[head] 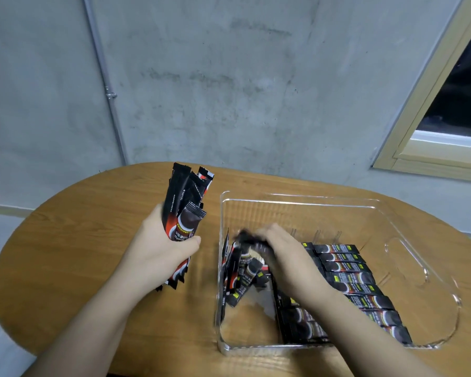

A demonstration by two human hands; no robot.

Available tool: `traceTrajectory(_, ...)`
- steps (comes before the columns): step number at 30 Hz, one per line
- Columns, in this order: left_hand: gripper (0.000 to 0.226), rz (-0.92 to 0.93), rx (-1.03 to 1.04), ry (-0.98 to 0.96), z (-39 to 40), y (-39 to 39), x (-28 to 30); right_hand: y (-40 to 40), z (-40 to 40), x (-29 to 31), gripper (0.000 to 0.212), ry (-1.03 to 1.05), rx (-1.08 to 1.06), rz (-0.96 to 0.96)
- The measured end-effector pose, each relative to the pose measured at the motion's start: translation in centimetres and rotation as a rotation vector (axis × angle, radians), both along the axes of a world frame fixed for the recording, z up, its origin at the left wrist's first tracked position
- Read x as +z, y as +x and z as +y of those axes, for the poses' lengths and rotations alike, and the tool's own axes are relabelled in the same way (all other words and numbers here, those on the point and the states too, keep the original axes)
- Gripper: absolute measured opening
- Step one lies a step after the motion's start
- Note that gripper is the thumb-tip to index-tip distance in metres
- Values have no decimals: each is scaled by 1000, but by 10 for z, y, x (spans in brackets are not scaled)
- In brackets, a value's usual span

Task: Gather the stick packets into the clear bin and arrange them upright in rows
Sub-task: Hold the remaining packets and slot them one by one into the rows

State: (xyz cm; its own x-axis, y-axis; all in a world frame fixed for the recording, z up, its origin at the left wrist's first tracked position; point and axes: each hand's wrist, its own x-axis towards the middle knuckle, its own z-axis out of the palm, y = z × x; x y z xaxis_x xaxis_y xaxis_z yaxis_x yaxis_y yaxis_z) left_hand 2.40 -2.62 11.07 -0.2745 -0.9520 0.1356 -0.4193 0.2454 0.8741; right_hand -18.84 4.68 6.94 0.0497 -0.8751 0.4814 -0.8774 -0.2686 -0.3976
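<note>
a clear bin (408, 213) sits on the right part of a wooden table (79, 240), its near wall close to the table's near edge. inside it, along the right of the middle, a row of stick packets (348, 278) runs from far to near, packed side by side with their printed faces up and slanting. in the bin's left part a loose cluster of packets (242, 276) leans against the left wall, tilted at mixed angles, with bare floor showing near them.

the right hand (280, 254) reaches into the bin over the gap between the cluster and the row, fingers curled down on the top ends of the leaning packets; that spot is blurred, so how many it grips cannot be told.

the left hand (161, 246) is outside the bin, just left of its left wall and above the table, fingers and thumb wrapped around a bundle of packets (185, 213). the bundle stands roughly upright, its top ends fanned out unevenly toward the far side and its lower ends sticking out under the palm.

behind the table is a grey wall (229, 77), with a window (452, 104) at the far right.
</note>
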Motion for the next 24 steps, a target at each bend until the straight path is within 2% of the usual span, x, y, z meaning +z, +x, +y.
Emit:
traceTrajectory(3, 29, 38, -31, -33, 6, -11, 12, 20, -1, 32, 6, 134, -133, -553)
traceTrajectory(5, 32, 79, -74, -40, 9, -20, 19, 34, -7, 42, 9, 160, -126, -801)
traceTrajectory(7, 36, 116, -106, -52, 12, -28, 24, 49, -15, 42, 8, 182, -87, -959)
traceTrajectory(10, 39, 157, -126, -58, 14, -33, 25, 61, -16, 39, 16, 152, -45, -1033)
traceTrajectory(14, 44, 200, -158, -12, 14, -30, 23, 61, -8, 42, 17, 184, 38, -1242)
traceTrajectory(19, 49, 279, -221, 20, 12, -32, 24, 73, -9, 45, 44, 168, -44, -1178)
traceTrajectory(24, 59, 352, -310, 101, 7, -30, 21, 62, -8, 52, 34, 261, -22, -1085)
